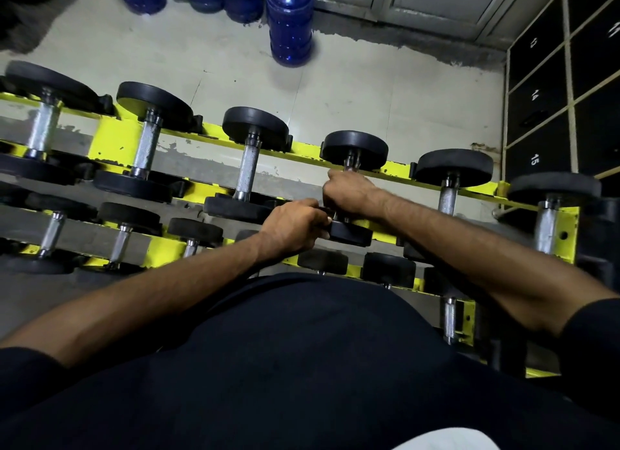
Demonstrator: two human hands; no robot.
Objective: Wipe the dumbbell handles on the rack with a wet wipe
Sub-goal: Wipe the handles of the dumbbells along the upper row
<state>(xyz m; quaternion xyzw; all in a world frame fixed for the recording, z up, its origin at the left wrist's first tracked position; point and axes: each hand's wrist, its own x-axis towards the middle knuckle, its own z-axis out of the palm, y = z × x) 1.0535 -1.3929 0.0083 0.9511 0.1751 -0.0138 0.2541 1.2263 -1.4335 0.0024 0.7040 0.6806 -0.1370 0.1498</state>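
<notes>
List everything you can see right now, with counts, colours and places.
rack: one, yellow, tiered, across the frame.
top-tier dumbbells: six counting the held one, black plates, steel handles.
lower-tier dumbbells: several, partly hidden, same colours.
held dumbbell: one, fourth from left, top tier.
water bottles: at least four, blue, floor behind the rack.
lockers: black, numbered, far right.
wet wipe: none visible.
right hand: grips the held dumbbell's handle.
left hand: fingers curled on its near plate.

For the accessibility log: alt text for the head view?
Seen from above, a person's right hand grips the handle of a dumbbell on a yellow rack, while the left hand holds its near plate. No wipe shows; blue jugs stand on the floor behind.
</notes>
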